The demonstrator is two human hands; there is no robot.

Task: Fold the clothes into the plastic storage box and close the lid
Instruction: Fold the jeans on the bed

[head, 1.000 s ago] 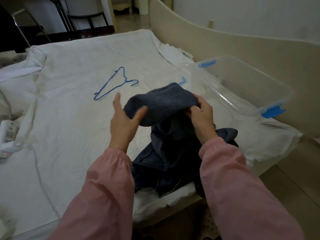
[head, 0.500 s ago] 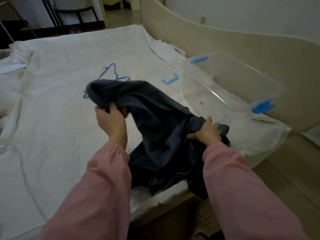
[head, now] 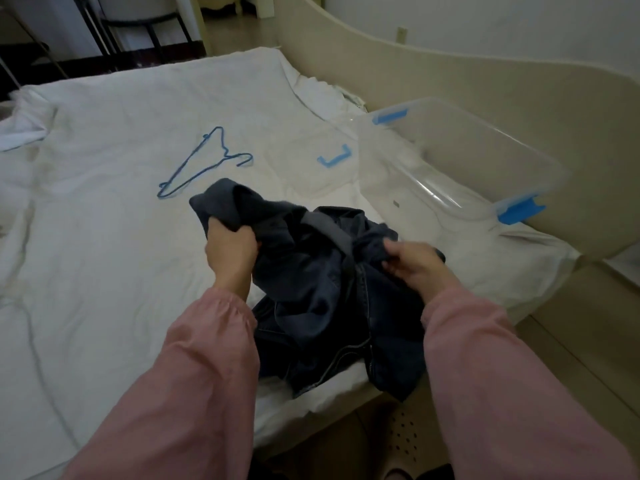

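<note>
Just lowered the jeans (head: 311, 289) onto the bed (head: 104, 237), left fingers (head: 225, 233) gripping cloth at ten o'clock, right fingers (head: 393, 252) pinching at three; folding barely begun.

We're in a home bedroom: bed with rumpled white sheet (head: 104, 244), curved cream bed board (head: 450, 84) along one side, wall socket (head: 401, 32) behind it. Blue wire hanger (head: 194, 168), jeans (head: 311, 289) and clear storage box (head: 467, 157) on the sheet. Dark chair legs (head: 152, 32) past the far edge, perforated slipper (head: 403, 441) on the floor.
</note>
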